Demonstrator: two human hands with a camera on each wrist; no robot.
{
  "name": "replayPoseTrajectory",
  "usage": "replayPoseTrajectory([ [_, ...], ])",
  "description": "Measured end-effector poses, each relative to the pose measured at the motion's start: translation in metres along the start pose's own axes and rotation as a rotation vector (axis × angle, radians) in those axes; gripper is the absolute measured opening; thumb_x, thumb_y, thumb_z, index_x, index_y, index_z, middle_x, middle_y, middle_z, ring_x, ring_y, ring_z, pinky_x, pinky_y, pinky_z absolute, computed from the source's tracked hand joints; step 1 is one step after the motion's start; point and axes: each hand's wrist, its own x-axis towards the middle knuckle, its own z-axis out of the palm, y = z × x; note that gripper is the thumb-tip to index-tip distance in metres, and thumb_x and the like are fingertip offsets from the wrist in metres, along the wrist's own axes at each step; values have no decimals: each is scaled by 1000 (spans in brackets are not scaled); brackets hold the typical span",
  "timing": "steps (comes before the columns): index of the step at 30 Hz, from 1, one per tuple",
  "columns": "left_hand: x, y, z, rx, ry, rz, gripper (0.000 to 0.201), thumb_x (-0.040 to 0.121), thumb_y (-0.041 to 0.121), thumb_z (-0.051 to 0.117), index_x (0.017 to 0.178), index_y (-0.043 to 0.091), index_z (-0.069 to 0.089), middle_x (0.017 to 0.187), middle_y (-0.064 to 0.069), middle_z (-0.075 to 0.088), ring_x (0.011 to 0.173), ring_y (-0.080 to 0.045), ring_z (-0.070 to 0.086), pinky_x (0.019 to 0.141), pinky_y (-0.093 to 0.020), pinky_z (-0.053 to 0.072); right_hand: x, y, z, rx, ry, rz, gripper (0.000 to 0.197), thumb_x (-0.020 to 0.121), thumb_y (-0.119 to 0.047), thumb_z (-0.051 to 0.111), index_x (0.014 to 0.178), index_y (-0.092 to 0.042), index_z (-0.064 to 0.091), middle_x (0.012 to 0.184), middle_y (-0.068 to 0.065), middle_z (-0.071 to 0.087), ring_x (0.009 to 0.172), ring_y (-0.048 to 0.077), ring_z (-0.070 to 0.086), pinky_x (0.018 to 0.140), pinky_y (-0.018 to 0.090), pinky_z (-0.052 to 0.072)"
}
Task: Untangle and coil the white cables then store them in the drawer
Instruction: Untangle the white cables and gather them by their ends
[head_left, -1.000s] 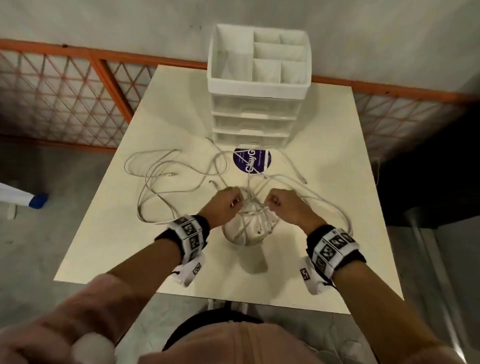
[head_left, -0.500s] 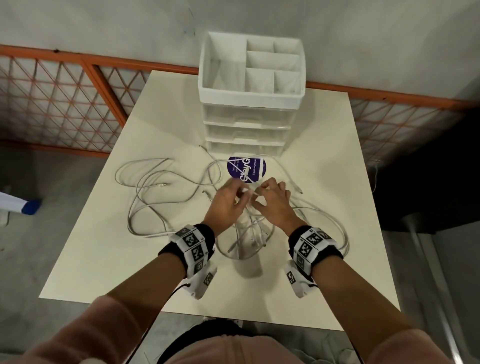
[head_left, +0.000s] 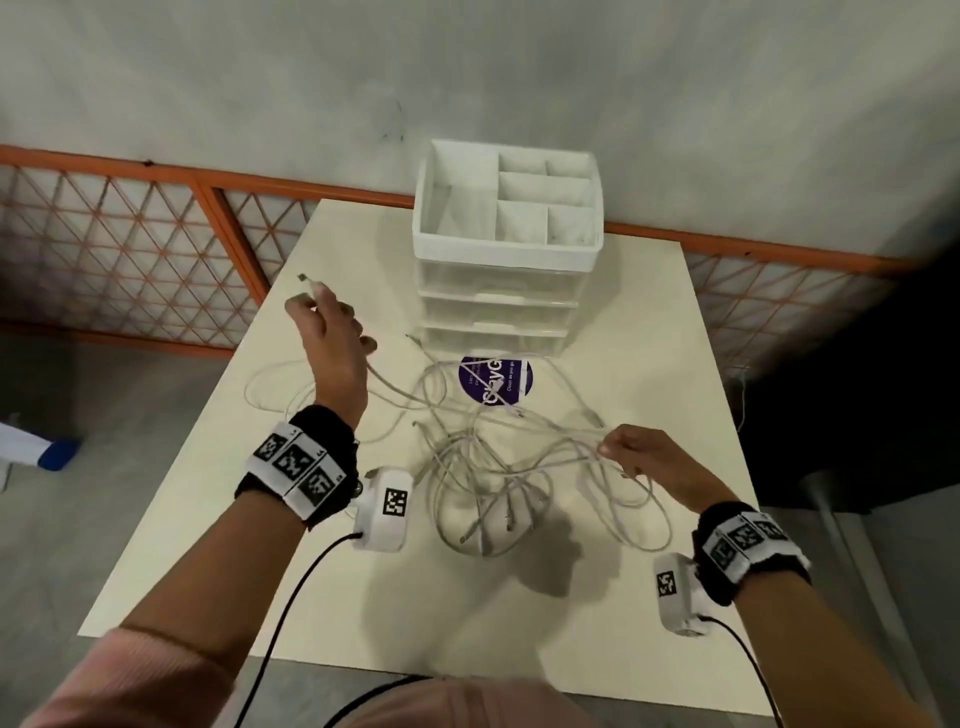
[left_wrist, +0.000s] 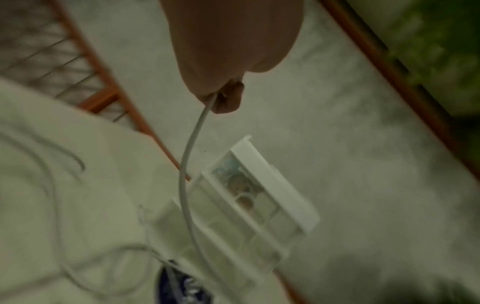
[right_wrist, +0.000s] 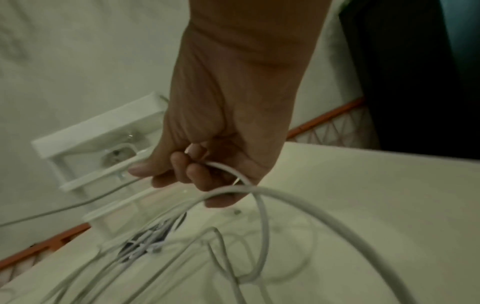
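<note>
Your left hand (head_left: 332, 338) pinches one white cable end (head_left: 307, 279) raised at ten o'clock, while your right hand (head_left: 649, 462) grips a strand of the tangled white cables (head_left: 483, 457) heaped mid-table before one three-drawer unit (head_left: 501, 312) at twelve.

I see a cream table (head_left: 649, 322) carrying a white drawer unit (head_left: 498, 312), tangled white cables (head_left: 483, 457), a purple round sticker (head_left: 511, 387).

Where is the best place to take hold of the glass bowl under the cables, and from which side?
Probably the glass bowl's near rim, from the person's side and above: it stands upright, and the white cables crowd its far side and hang into it.
</note>
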Motion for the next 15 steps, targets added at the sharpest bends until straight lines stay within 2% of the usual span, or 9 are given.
replayPoseTrajectory([
  [2, -12, -7, 3, 306, -276, 158, 20, 99, 32, 45, 81, 24, 40, 71, 3, 41, 56, -6, 37, 53, -25, 36, -3, -22, -2, -83, -59, -70, 19, 91, -16, 59, 84, 0, 65, 61, -5, 48, 59, 8, 41, 60, 17, 35],
  [3, -23, -9, 6, 426, -475, 166, 12, 95, 27, 54, 85, 23, 49, 71, 3, 47, 57, -4, 41, 55, -19, 38, -1, -37, 0, -164, -90, -117, 18, 92, -18, 57, 84, -6, 68, 65, -7, 54, 61, 5, 45, 60, 14, 36],
  [4, -35, -11, 11, 495, -681, 126, 6, 91, 21, 61, 93, 18, 57, 70, 6, 53, 54, 1, 45, 55, -10, 37, 2, -53, 4, -230, -119, -159, 17, 93, -19, 57, 84, -13, 70, 69, -10, 59, 62, 0, 48, 61, 11, 37],
  [5, -46, -15, 15, 534, -853, 48, 14, 87, 17, 66, 99, 14, 60, 66, 14, 57, 51, 4, 49, 54, -5, 36, 6, -68, 9, -262, -148, -188, 17, 93, -20, 56, 84, -17, 70, 70, -13, 63, 60, -3, 49, 60, 10, 37],
  [7, -61, -25, 20, 582, -1075, -42, 27, 82, 25, 73, 104, 12, 66, 65, 17, 66, 57, 4, 58, 59, -9, 43, 10, -99, 19, -242, -185, -229, 17, 94, -20, 55, 86, -15, 69, 67, -18, 66, 52, -1, 47, 55, 10, 39],
  [8, -62, -31, 21, 608, -1108, 1, 28, 81, 33, 72, 101, 13, 69, 74, 13, 69, 65, 0, 62, 67, -17, 48, 9, -113, 23, -222, -187, -254, 18, 94, -20, 54, 87, -12, 68, 65, -21, 66, 47, 1, 44, 52, 12, 40],
  [11, -59, -31, 21, 537, -1059, 56, 6, 92, 19, 60, 91, 21, 66, 82, 13, 66, 73, 11, 60, 71, -6, 41, 7, -129, 24, -143, -166, -263, 25, 95, -20, 53, 95, 2, 65, 51, -20, 58, 42, 4, 33, 45, 17, 33],
  [13, -53, -17, 19, 512, -880, 153, 8, 95, 15, 54, 92, 18, 60, 78, 13, 62, 67, 11, 58, 63, -5, 40, 7, -122, 22, -84, -148, -240, 27, 94, -23, 55, 94, 3, 64, 47, -14, 45, 45, 7, 30, 46, 17, 30],
  [15, -40, -5, 14, 548, -664, 325, 8, 97, 18, 51, 91, 14, 55, 72, 10, 59, 60, 7, 53, 58, -6, 38, 8, -107, 19, -64, -122, -220, 24, 93, -24, 57, 86, -2, 65, 56, -4, 43, 48, 10, 35, 49, 16, 34],
])
